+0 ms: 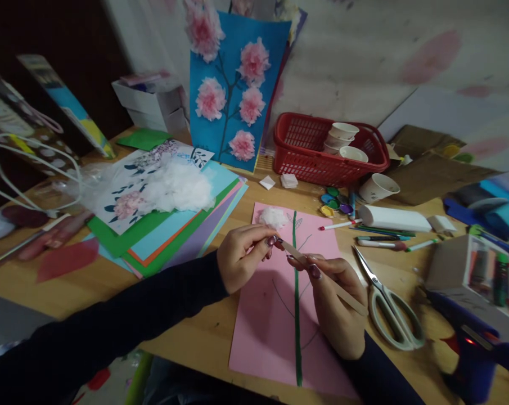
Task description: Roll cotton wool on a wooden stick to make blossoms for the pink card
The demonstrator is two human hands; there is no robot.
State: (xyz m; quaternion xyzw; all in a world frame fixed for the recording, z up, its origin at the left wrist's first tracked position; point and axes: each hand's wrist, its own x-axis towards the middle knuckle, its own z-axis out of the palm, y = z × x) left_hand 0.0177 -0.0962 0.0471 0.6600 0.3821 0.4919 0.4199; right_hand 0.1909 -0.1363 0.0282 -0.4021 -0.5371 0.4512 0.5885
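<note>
Craft stick [342, 293] is held over your pink sheet [260, 337], slanting from your left hand [242, 256] back toward your right hand [338, 318]. Your right's gripping it, so it's the nearer one along most of the length; your left's fingers are pinched together at the far tip, can't tell around what.

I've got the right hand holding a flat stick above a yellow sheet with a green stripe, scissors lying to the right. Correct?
Not quite: the head view shows the sheet is pink, not yellow. The right hand holds the flat stick above it, the green stripe is there, and the scissors lie to the right.
</note>
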